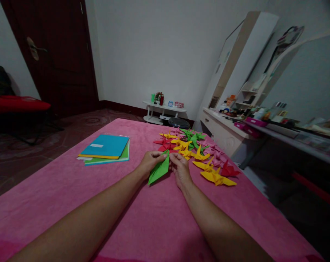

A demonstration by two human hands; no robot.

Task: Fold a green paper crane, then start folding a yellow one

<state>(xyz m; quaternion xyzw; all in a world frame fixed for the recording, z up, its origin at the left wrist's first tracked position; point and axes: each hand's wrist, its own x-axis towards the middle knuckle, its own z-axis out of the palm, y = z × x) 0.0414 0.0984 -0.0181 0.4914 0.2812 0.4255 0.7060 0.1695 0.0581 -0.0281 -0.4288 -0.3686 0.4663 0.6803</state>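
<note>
A folded green origami paper (160, 170) is held above the pink cloth, its long point slanting down toward me. My left hand (150, 162) pinches its upper left side, thumb on top. At the paper's upper right edge, my right hand (180, 166) has its fingers closed against the tip; the exact fingertip contact is partly hidden. Just beyond and to the right lie several folded paper cranes: yellow cranes (216, 177), a red crane (230, 169), green cranes (193, 139) and pink cranes (216, 155).
A stack of coloured paper sheets (106, 145), blue on top, rests on the left of the pink-covered table (58, 196). A cluttered dressing table (225, 125) stands along the right. Farther back are a small white shelf (165, 106) and a dark door (52, 54).
</note>
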